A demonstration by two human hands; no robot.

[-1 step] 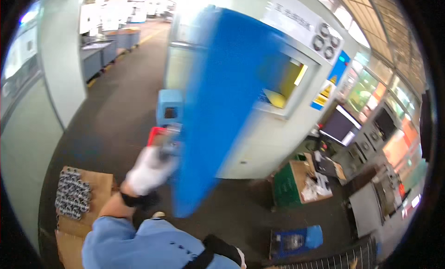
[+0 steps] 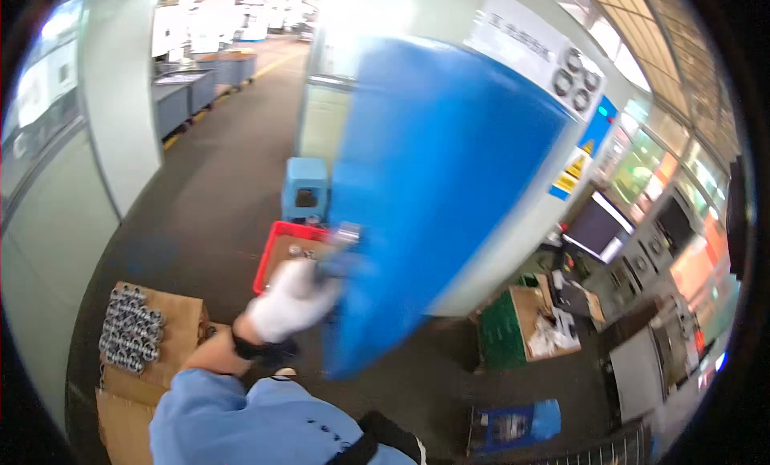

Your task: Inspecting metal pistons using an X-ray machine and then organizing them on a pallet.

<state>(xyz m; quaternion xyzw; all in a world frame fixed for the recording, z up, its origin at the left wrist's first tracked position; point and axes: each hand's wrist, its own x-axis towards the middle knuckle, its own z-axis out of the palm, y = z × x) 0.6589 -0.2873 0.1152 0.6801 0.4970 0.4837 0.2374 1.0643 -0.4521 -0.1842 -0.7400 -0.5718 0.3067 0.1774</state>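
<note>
A large blue door panel (image 2: 449,168), smeared by motion, stands open at an angle before the pale cabinet wall. My left hand (image 2: 293,301), in a white glove with a black band at the wrist, reaches to the panel's lower left edge. Its fingers are closed round a grey metal door handle (image 2: 346,234), which is blurred and partly covered by the glove. Of my right hand (image 2: 421,450) only a pale sliver shows at the bottom edge, beside a black sleeve; its fingers are hidden.
Beyond my left hand are a red tray (image 2: 263,260) with small metal parts and a blue stool (image 2: 306,172). Metal rings (image 2: 130,329) lie on cardboard at left. A green crate (image 2: 501,333), a monitor (image 2: 597,224) and a blue trolley (image 2: 513,426) stand at right.
The blue door has swung to the right, now covering the window-like opening seen before. My left hand has moved right along with it, and more of the red tray shows.
</note>
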